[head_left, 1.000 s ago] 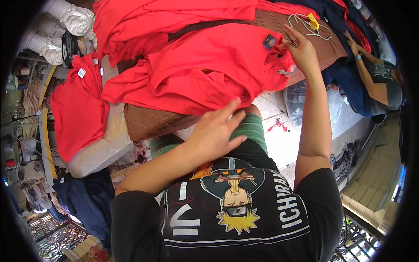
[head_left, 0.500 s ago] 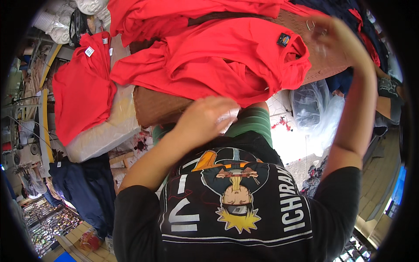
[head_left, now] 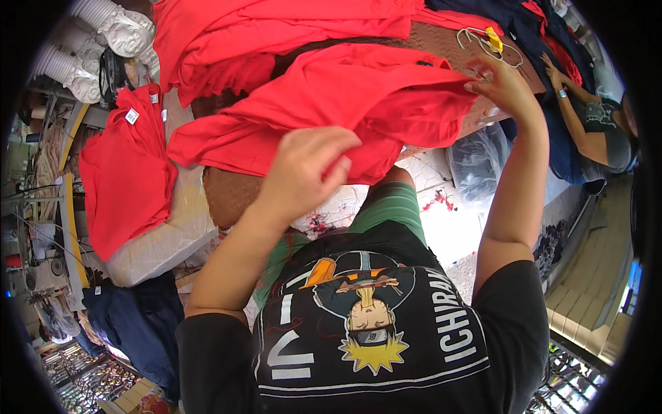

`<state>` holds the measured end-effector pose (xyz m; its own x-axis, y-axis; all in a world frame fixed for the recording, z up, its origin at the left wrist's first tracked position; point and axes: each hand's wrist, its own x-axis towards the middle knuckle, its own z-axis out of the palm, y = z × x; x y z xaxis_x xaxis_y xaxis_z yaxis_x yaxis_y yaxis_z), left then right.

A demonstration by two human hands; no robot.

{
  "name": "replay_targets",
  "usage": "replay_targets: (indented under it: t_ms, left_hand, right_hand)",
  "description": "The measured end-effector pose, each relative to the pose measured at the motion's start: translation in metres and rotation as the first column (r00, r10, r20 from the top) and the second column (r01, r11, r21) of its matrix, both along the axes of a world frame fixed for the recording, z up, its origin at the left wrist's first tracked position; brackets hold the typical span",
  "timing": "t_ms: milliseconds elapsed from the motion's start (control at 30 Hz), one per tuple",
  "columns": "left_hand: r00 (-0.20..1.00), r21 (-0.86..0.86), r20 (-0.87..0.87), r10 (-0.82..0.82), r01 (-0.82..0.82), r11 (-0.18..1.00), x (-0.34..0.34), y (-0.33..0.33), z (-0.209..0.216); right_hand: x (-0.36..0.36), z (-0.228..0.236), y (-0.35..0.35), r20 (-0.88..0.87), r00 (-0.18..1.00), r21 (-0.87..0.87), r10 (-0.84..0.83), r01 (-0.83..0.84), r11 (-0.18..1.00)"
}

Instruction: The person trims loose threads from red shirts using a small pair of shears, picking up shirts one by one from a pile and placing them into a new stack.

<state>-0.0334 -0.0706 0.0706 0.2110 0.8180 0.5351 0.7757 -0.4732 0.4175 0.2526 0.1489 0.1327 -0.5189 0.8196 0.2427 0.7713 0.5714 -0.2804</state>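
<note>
A red shirt (head_left: 331, 90) lies across a brown ridged board in front of me, its dark neck label mostly folded out of sight. At its right end, my right hand (head_left: 507, 88) pinches the edge of the cloth between thumb and fingers, and the fabric rises toward it. Over the near side of the shirt hovers my left hand (head_left: 307, 169), fingers loosely curved and apart from the thumb, with nothing visible in it. Beyond the right hand, a small yellow tool (head_left: 494, 41) with a pale looped cord rests on the brown board (head_left: 441, 45).
More red garments (head_left: 283, 24) are heaped at the far side. Another red garment (head_left: 127, 172) with white tags lies on a wrapped stack at left, above dark blue cloth (head_left: 138, 324). Clear plastic (head_left: 476, 165) sits at right, near another person's arm (head_left: 576, 124).
My right hand came down from beside the cord to the shirt's edge. The white piece in my left hand is gone from view, and that hand has risen. The shirt's right end is lifted.
</note>
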Motion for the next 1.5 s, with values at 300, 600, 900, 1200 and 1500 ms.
replay_targets:
  t_ms: [300,600,900,1200,1500]
  left_hand:
    - [0.721,-0.091,0.6,0.346,-0.368,0.925,-0.039,-0.002,-0.032]
    - [0.939,-0.062,0.114,0.324,-0.318,0.946,-0.03,-0.01,-0.04]
    - [0.976,-0.153,0.053,0.212,-0.202,0.967,-0.02,-0.006,-0.047]
    - [0.975,-0.055,-0.015,0.221,-0.221,0.974,-0.016,0.004,-0.061]
    - [0.983,0.001,-0.083,0.162,-0.162,0.987,-0.009,0.018,-0.058]
  right_hand:
    - [-0.133,0.113,-0.051,0.028,0.928,0.244,0.371,-0.366,0.898]
    - [-0.107,0.008,-0.05,-0.181,0.771,-0.161,0.61,-0.635,0.755]
    - [-0.118,-0.106,-0.106,-0.341,0.814,-0.158,0.47,-0.543,0.825]
    - [-0.118,-0.13,-0.103,-0.522,0.786,-0.143,0.331,-0.464,0.874]
    - [-0.113,-0.123,-0.109,-0.491,0.805,-0.189,0.333,-0.471,0.861]
